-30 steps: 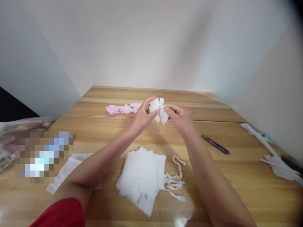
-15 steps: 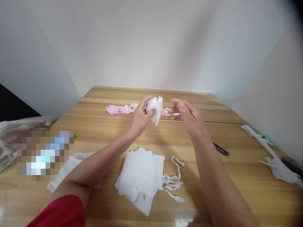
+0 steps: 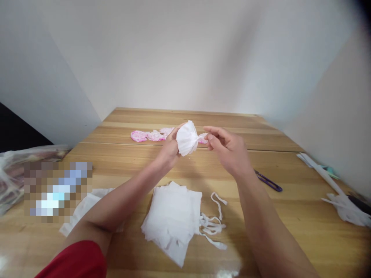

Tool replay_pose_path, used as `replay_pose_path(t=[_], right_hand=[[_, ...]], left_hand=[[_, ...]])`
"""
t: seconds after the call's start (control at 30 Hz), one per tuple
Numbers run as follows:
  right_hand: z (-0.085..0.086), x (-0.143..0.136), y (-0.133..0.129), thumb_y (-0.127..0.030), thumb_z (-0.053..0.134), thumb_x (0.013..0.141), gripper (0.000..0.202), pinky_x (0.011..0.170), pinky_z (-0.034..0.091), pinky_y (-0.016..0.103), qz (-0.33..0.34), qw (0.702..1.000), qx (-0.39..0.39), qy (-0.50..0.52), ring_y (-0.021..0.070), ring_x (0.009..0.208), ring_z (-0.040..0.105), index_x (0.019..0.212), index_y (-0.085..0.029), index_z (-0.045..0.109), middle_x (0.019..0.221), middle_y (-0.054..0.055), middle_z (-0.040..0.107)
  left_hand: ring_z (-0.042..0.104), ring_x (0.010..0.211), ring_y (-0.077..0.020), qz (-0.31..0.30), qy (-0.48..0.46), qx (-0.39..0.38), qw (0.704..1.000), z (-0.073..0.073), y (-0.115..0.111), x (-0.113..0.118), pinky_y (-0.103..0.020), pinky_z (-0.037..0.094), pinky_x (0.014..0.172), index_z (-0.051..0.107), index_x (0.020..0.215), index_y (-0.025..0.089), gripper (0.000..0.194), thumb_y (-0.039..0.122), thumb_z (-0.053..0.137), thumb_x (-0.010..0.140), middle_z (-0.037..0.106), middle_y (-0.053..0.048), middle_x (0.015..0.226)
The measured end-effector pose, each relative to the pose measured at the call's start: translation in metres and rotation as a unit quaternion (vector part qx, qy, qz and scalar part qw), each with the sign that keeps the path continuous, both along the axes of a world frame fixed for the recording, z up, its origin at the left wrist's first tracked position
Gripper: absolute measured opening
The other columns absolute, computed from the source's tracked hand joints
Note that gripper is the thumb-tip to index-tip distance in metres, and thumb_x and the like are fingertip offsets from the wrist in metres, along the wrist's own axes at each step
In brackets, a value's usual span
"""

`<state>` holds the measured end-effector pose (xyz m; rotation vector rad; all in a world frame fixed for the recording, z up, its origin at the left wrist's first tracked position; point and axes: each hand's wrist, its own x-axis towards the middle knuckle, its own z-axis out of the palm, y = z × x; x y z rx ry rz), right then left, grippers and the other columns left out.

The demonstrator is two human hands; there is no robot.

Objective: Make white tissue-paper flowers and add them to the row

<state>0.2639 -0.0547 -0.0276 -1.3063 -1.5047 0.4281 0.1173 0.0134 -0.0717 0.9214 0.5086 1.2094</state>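
A white pleated tissue-paper flower [image 3: 187,139] is held up over the table, its fan-shaped folds drawn together to a narrow point on the right. My left hand [image 3: 171,144] grips it from the left, with most of the fingers hidden behind the paper. At the gathered point, my right hand [image 3: 227,146] pinches the thin white end between thumb and fingers. Below my hands lies a stack of white tissue sheets [image 3: 174,216]. Several thin white strips [image 3: 213,224] curl out beside its right edge.
Pink and white paper flowers [image 3: 139,136] lie in a row behind my hands. Purple thread snips [image 3: 269,182] rest right of my right forearm. White strips and scraps [image 3: 344,208] are at the far right; a clear plastic bag [image 3: 11,181] is at the left beside a blurred-out object.
The flower has turned, so its pleated side and gathered point now show. My right hand has moved left to it, and its fingers have closed on the thin end.
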Motion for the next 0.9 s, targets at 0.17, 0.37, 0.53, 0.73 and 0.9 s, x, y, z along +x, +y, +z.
replay_pose_path(t=[0.17, 0.37, 0.53, 0.73, 0.9], right_hand=[[0.004, 0.0, -0.004, -0.031, 0.054, 0.087, 0.028, 0.072, 0.056, 0.036, -0.004, 1.0, 0.006, -0.01, 0.017, 0.078, 0.067, 0.106, -0.021, 0.071, 0.092, 0.005, 0.074], [0.004, 0.001, -0.007, -0.032, 0.054, 0.089, 0.025, 0.072, 0.056, 0.035, -0.008, 0.999, 0.036, -0.024, 0.0167, 0.077, 0.068, 0.103, -0.023, 0.072, 0.089, 0.004, 0.074], [0.007, -0.003, -0.011, -0.03, 0.055, 0.089, 0.024, 0.075, 0.057, 0.036, 0.002, 0.998, 0.045, -0.046, 0.017, 0.081, 0.068, 0.104, -0.024, 0.073, 0.093, 0.004, 0.074], [0.008, -0.005, -0.01, -0.04, 0.056, 0.091, 0.038, 0.077, 0.058, 0.035, 0.073, 0.996, -0.015, -0.052, 0.0204, 0.095, 0.068, 0.124, -0.024, 0.064, 0.109, 0.007, 0.072], [0.007, -0.006, -0.008, -0.048, 0.063, 0.084, 0.06, 0.075, 0.058, 0.036, 0.089, 0.994, -0.029, -0.052, 0.0227, 0.1, 0.066, 0.139, -0.026, 0.051, 0.117, 0.009, 0.068]], left_hand=[[0.052, 0.062, -0.0051, 0.001, 0.019, -0.013, 1.0, -0.001, -0.001, -0.002, -0.016, 0.042, 0.052, 0.066, 0.091, 0.02, 0.024, 0.028, 0.073, 0.07, 0.066, 0.001, 0.098], [0.055, 0.065, -0.0078, 0.008, 0.022, 0.0, 1.0, 0.001, -0.002, -0.001, -0.017, 0.045, 0.054, 0.067, 0.097, 0.021, 0.031, 0.031, 0.075, 0.069, 0.067, -0.001, 0.099], [0.063, 0.078, -0.0125, 0.017, 0.031, 0.032, 0.999, 0.0, -0.005, 0.001, -0.019, 0.049, 0.061, 0.065, 0.111, 0.023, 0.042, 0.029, 0.074, 0.07, 0.068, -0.003, 0.104], [0.064, 0.083, -0.0151, 0.035, 0.079, 0.071, 0.994, 0.0, -0.006, -0.001, -0.026, 0.053, 0.068, 0.051, 0.128, 0.028, 0.055, 0.031, 0.07, 0.076, 0.066, -0.004, 0.107], [0.059, 0.112, -0.0212, 0.132, 0.15, 0.202, 0.959, 0.002, -0.009, -0.002, -0.032, 0.05, 0.092, 0.046, 0.133, 0.027, 0.061, 0.031, 0.073, 0.077, 0.056, -0.008, 0.131]])
